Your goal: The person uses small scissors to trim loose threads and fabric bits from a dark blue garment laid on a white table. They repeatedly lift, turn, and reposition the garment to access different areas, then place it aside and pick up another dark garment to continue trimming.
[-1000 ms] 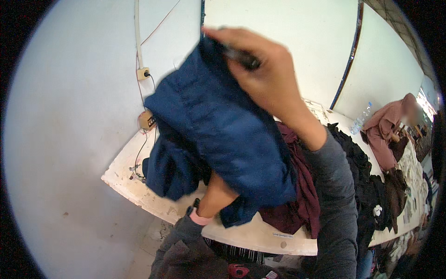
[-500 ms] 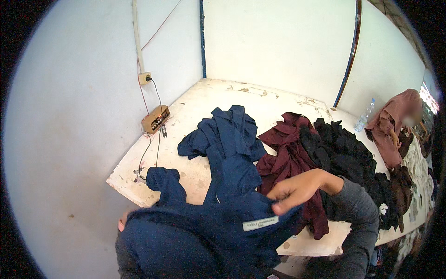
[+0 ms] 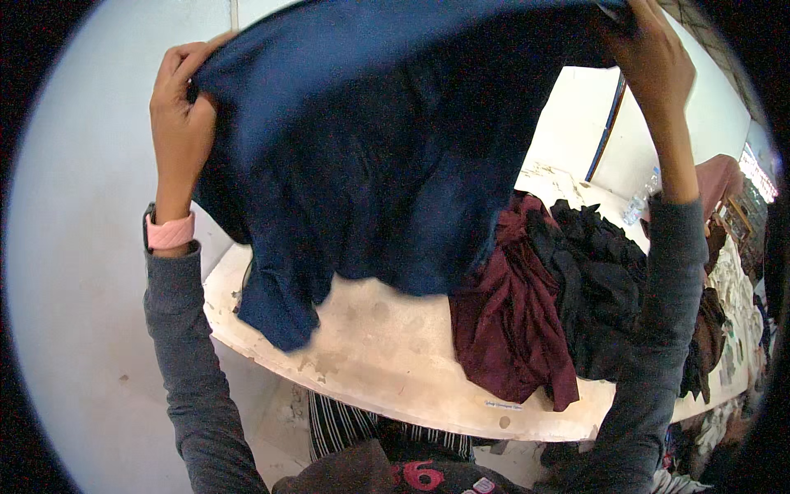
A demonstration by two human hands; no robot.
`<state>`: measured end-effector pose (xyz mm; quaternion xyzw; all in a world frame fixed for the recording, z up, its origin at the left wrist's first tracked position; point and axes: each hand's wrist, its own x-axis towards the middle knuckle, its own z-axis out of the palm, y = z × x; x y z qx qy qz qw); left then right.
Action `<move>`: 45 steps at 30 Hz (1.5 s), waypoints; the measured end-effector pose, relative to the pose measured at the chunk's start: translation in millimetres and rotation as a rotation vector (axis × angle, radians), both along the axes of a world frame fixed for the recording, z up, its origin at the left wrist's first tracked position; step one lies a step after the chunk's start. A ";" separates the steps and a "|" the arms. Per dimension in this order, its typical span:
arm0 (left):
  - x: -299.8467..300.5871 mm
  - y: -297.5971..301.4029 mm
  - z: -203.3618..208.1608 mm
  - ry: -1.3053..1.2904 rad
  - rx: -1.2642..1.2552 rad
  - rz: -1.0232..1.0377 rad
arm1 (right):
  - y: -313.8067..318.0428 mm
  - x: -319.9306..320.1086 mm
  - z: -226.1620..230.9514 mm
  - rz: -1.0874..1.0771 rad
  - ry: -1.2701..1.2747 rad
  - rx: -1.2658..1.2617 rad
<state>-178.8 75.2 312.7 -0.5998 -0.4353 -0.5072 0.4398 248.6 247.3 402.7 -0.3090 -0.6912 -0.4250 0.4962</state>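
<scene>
A large navy blue garment (image 3: pixel 378 156) hangs spread between my raised hands, its upper part running out of the top of the picture. My left hand (image 3: pixel 183 103) is closed round its left edge, with a pink-strapped watch on that wrist. Up at the right, my right hand (image 3: pixel 654 62) grips the opposite corner, its fingertips partly hidden by cloth. The lower folds hang in front of the white table (image 3: pixel 362 337), one dangling at the left. Whatever lies behind the garment is hidden.
A maroon garment (image 3: pixel 514 329) lies on the table, with a heap of black garments (image 3: pixel 597 288) to its right. Farther right are a clear plastic bottle (image 3: pixel 640 202), a person in a pinkish-brown top (image 3: pixel 718 177) and pale cloth (image 3: pixel 741 321). A small label (image 3: pixel 504 405) lies near the front edge.
Both hands have risen and moved apart, lifting the navy garment from low at the table's front edge to high before me. Its white label no longer shows.
</scene>
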 end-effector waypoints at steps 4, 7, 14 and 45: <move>-4.6 -8.1 -63.0 -0.125 -0.334 -0.078 | -3.2 32.1 -75.5 -0.236 -0.127 -0.135; -21.3 -28.0 -131.7 -0.219 -0.603 -0.109 | -45.9 28.9 -163.0 -0.097 -0.333 -0.391; -57.1 -73.8 -272.7 -0.190 -1.088 0.253 | -108.2 26.7 -342.4 0.533 -0.927 -1.510; 172.1 -70.4 -385.7 -0.315 -1.069 -0.030 | -134.3 -32.7 -419.5 0.697 -0.393 -1.459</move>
